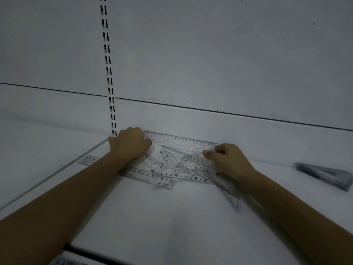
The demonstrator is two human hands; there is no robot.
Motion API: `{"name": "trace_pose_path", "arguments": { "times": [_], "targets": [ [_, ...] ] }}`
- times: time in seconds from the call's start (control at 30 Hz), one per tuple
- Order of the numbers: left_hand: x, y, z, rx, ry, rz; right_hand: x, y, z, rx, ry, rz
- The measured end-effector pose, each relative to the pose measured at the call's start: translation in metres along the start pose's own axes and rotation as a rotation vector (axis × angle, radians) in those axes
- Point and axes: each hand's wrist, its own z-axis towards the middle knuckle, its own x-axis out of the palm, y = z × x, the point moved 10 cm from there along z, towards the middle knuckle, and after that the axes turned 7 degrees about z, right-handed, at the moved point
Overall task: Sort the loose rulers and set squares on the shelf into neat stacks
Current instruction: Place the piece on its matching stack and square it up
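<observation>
Clear plastic rulers and set squares are lying in a loose, overlapping pile on the white shelf, close to its back panel. A stencil ruler is lying along the rear of the pile. The left hand is covering its left end, fingers curled tightly together over the edge and thumb lying on the plastic. The right hand is meeting its right end, with thumb and forefinger pinching there. A long ruler is passing under the left wrist. A set square is projecting toward the shelf front beneath the right wrist. A blurred grey stack is sitting well apart, at right. A slotted upright is rising behind the left hand.
</observation>
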Motion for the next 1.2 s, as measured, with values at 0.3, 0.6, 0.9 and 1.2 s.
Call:
{"name": "trace_pose_path", "arguments": {
  "times": [0.3, 0.6, 0.9, 1.2],
  "targets": [
    [-0.045, -0.015, -0.007, 0.093, -0.067, -1.249, -0.026, 0.001, 0.000, 0.003, -0.123, 0.345],
    [-0.020, -0.060, -0.037, 0.332, 0.208, -0.730, -0.046, 0.018, -0.004, -0.098, -0.190, 0.392],
    [-0.033, -0.072, -0.046, 0.508, 0.037, -0.431, -0.026, 0.025, -0.044, -0.039, 0.309, -0.555],
    [0.005, -0.145, -0.114, 0.863, 0.273, -0.061, -0.037, 0.009, -0.063, -0.045, 0.241, -0.373]
  ]
}}
